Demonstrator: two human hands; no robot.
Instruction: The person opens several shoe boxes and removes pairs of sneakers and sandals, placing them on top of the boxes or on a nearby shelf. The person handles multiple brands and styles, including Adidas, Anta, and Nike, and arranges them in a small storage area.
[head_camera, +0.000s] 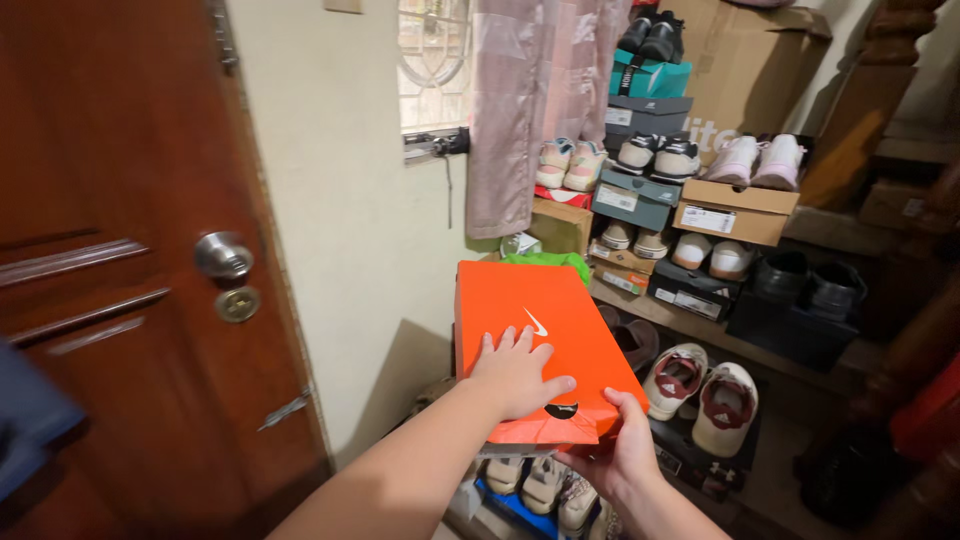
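An orange shoe box with a white mark on its lid is held out in front of me, tilted slightly down to the right. My left hand lies flat on the lid with fingers spread. My right hand grips the box's near end from underneath, thumb on the lid's edge. Below the box, pale shoes rest on a blue box.
A brown wooden door with a round metal knob stands at left. Stacked shoe boxes and pairs of shoes fill shelves at right. White-and-red sneakers sit just right of the box. A pink curtain hangs by the window.
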